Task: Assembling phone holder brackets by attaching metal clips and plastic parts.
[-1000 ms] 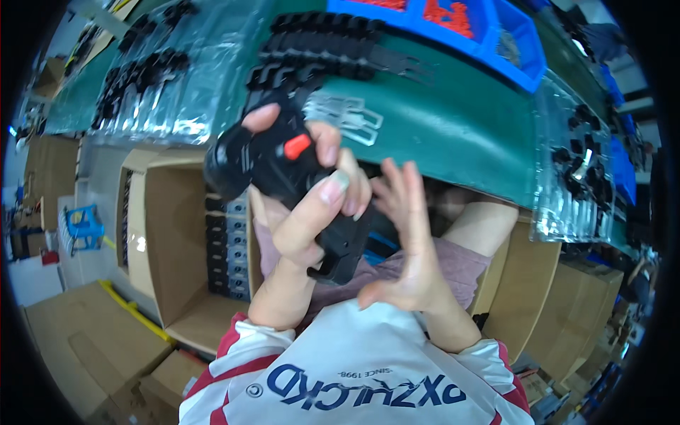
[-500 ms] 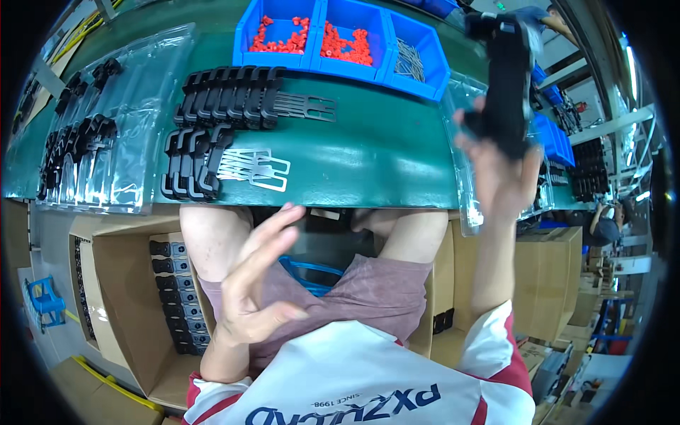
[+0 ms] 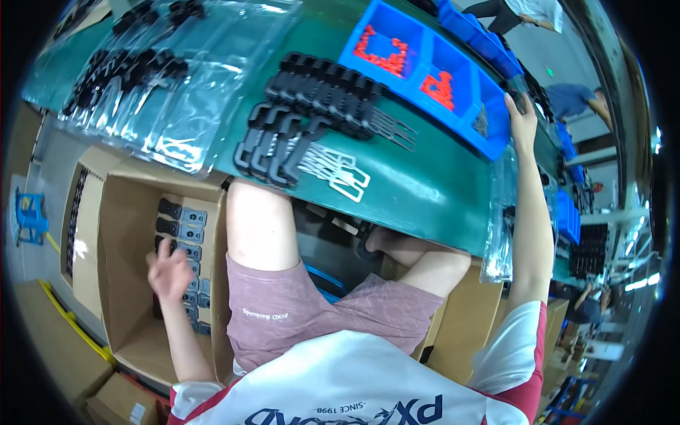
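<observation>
- Cardboard box point(image 3: 131, 290) beside the worker's left thigh, grey and black parts point(image 3: 193, 217) lined up inside.
- Left hand point(image 3: 170, 275) over those parts, fingers loose, grip released.
- Green table point(image 3: 425, 202): black clips point(image 3: 322, 92) in two rows.
- Right hand point(image 3: 523, 119) by the blue bins' point(image 3: 453, 120) right end; I can't tell its grip.

Left hand point(image 3: 171, 276) out to side, fingers point(image 3: 165, 248) bent, parted; right arm point(image 3: 534, 219) extended, right hand point(image 3: 523, 122) far forward.
</observation>
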Action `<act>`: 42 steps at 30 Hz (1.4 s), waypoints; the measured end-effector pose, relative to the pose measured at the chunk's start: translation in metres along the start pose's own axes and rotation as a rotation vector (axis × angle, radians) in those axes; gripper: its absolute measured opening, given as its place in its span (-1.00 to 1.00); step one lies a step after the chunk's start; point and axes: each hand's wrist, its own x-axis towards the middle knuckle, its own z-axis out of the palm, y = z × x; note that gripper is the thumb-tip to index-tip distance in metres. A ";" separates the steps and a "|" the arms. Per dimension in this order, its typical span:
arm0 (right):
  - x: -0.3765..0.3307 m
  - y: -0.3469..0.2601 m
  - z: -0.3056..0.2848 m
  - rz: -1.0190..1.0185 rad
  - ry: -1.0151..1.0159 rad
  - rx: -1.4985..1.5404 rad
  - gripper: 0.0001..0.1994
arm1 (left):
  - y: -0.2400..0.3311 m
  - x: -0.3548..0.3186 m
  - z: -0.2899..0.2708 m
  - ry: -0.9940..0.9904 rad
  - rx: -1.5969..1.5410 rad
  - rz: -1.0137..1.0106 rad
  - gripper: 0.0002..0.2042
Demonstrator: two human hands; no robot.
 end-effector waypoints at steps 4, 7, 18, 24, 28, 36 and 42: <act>0.026 -0.110 -0.049 0.118 -0.537 0.820 -0.51 | -0.030 -0.020 -0.110 0.534 1.510 -0.348 -0.58; 0.047 -0.172 -0.077 -0.197 -0.551 0.883 -0.63 | -0.041 -0.019 -0.127 0.534 2.063 -0.674 -0.52; 0.060 -0.269 -0.023 -0.435 -1.320 0.486 -0.75 | -0.040 -0.028 -0.236 0.574 2.142 -0.797 -0.63; 0.058 -0.240 0.034 -0.536 -1.316 0.672 -0.69 | 0.003 -0.044 -0.271 0.803 2.159 -0.834 -0.63; 0.059 -0.170 0.098 -0.471 -1.119 0.712 -0.69 | 0.019 -0.027 -0.263 1.024 2.227 -0.665 -0.51; 0.025 -0.250 -0.067 -0.392 -0.707 0.702 -0.68 | -0.019 -0.026 -0.298 0.928 2.337 -0.683 -0.63; 0.018 -0.213 -0.109 -0.235 -0.608 0.734 -0.66 | -0.057 -0.026 -0.299 0.713 2.402 -0.701 -0.70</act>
